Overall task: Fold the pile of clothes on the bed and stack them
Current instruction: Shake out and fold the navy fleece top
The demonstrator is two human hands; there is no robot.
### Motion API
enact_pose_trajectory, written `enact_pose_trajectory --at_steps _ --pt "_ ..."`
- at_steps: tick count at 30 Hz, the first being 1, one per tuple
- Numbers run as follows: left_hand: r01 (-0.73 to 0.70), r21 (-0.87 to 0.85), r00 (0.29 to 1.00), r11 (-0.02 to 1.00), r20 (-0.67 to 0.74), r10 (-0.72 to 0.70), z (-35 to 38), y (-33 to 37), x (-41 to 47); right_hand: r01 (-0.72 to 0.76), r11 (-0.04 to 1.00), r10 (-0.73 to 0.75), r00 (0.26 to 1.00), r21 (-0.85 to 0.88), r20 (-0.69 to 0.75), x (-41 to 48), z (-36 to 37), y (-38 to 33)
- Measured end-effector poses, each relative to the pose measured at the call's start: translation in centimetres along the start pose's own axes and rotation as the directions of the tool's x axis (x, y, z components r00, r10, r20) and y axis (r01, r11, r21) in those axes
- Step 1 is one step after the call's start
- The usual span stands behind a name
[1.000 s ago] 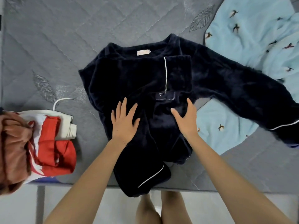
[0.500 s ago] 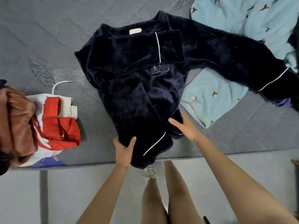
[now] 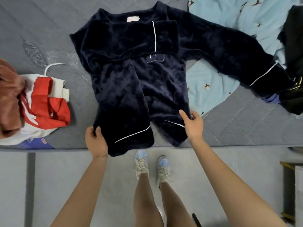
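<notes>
On the grey bed [image 3: 49, 22], close to its front edge, lies a dark blue fuzzy top [image 3: 139, 82]. It is spread out flat with the neck pointing to the far edge. A small white label [image 3: 133, 19] shows inside the neck. One sleeve [image 3: 131, 41] is folded across the chest. The other sleeve [image 3: 237, 51] lies stretched out toward the right edge of the bed. Thin white lines run along the cuffs and the bottom of the top.

The left hand [image 3: 95, 141] grips the bottom left corner of the top, with the fingers curled round the cloth. That corner hangs a little over the front edge of the bed. The right hand [image 3: 194, 124] pinches the bottom right part of the top between thumb and fingers, just beside a thin white line.

Under the stretched-out sleeve lies a light blue cloth with little birds [image 3: 211, 86]. It reaches up to the far right corner of the bed. A black cloth [image 3: 293, 46] lies at the right edge, touching the end of the sleeve.

Near the left edge of the bed there is a pile. It has a folded red and white cloth [image 3: 47, 104] with a white string, and a brown cloth [image 3: 8, 95] just beside it on the left. The pile is a little apart from the dark blue top.

Below the front edge of the bed is a grey floor [image 3: 65, 177]. The person stands there in pale shoes [image 3: 141, 161] with blue toes.
</notes>
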State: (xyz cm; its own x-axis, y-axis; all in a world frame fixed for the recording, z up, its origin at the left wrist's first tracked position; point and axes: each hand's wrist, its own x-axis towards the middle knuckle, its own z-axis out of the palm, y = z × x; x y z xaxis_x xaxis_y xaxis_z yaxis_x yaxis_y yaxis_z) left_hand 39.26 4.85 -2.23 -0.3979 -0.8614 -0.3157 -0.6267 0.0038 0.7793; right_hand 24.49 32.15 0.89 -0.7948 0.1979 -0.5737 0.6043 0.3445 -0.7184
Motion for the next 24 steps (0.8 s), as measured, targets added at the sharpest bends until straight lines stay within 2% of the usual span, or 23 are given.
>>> enact_pose_trajectory --at_steps 2,4,8,10,13,15,19,24 --pt "0.013 0.039 0.999 0.999 -0.032 -0.012 0.3 -0.5 -0.1 0.034 0.995 -0.037 0.999 -0.093 -0.034 0.3 -0.8 0.3" --pt "0.024 0.083 0.999 0.996 -0.044 -0.021 0.9 -0.8 -0.8 0.037 0.993 -0.035 0.999 -0.112 0.017 0.5 -1.3 1.0" --pt "0.095 0.286 0.995 0.953 -0.023 -0.093 2.5 -0.6 -2.9 -0.118 0.993 0.116 0.990 0.013 0.074 1.2 -2.0 2.5" --pt "0.087 0.252 0.996 0.964 -0.011 -0.087 3.0 -0.2 -3.7 -0.146 0.989 0.146 0.986 0.004 0.079 1.6 -2.1 3.3" --pt "0.042 0.111 0.999 0.993 -0.017 -0.040 3.5 -0.1 -4.6 -0.076 0.992 0.093 0.981 -0.104 0.171 1.6 -2.1 4.1" --pt "0.037 0.128 0.999 0.991 0.006 -0.038 3.7 -0.2 -5.1 -0.046 0.989 0.072 0.979 -0.139 0.190 1.5 -2.0 4.2" --pt "0.010 0.303 0.993 0.953 0.111 -0.046 4.1 -1.0 -5.0 0.029 0.988 -0.003 0.986 -0.153 0.165 1.3 -1.7 4.0" --pt "-0.047 0.510 0.989 0.859 0.144 -0.032 4.3 -1.0 -3.5 0.103 0.994 -0.097 0.979 -0.025 0.177 0.4 -1.6 3.4"
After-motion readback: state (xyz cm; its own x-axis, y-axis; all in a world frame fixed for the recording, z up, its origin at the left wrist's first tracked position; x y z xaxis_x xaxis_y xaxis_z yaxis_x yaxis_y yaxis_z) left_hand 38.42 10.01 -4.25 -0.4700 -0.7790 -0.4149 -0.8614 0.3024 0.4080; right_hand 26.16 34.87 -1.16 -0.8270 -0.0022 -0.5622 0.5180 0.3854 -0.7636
